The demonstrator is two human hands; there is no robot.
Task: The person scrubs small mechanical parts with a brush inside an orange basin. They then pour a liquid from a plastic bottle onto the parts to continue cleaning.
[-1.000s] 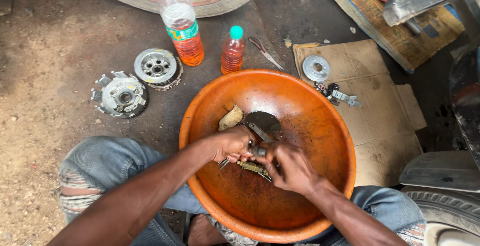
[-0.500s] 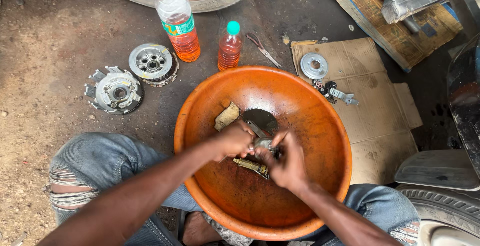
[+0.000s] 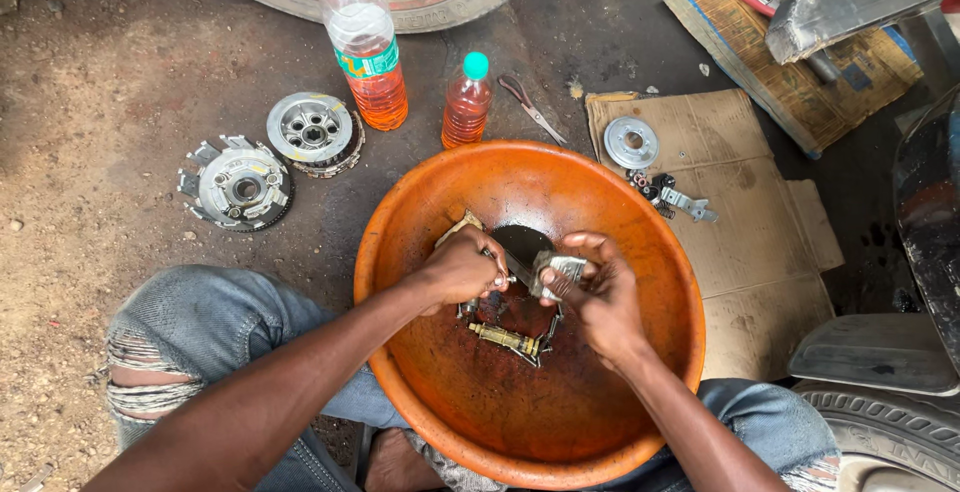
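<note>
You held both hands inside the orange basin (image 3: 400, 252), which sat on the ground between your knees. Your left hand (image 3: 462, 270) was closed in a fist around a thin tool, its tip pointing toward the other hand. Your right hand (image 3: 600, 297) had its fingers (image 3: 590, 244) curled around a small grey metal part (image 3: 560, 270), gripping it above the middle of the basin. Tool tip and part were touching or just apart; the view did not settle which.

Below the hands, on the basin floor, lay a brass-coloured shaft (image 3: 505, 338) and a few darker pieces, in a shallow film of dark liquid. Judged from this, cleaning was under way: one part was in hand, and the pieces in the basin appeared yet to be handled.

Outside the basin, off its far left rim, two round clutch parts (image 3: 240, 187) lay on the ground, touching or just beside each other. Two bottles (image 3: 365, 42) of orange liquid stood near the far rim, both capped, with scissors (image 3: 533, 110) just right of them. On the cardboard (image 3: 760, 242) beyond the right rim sat a round plate (image 3: 631, 142) and small fasteners (image 3: 670, 195). Whether these were finished could not be told.
</note>
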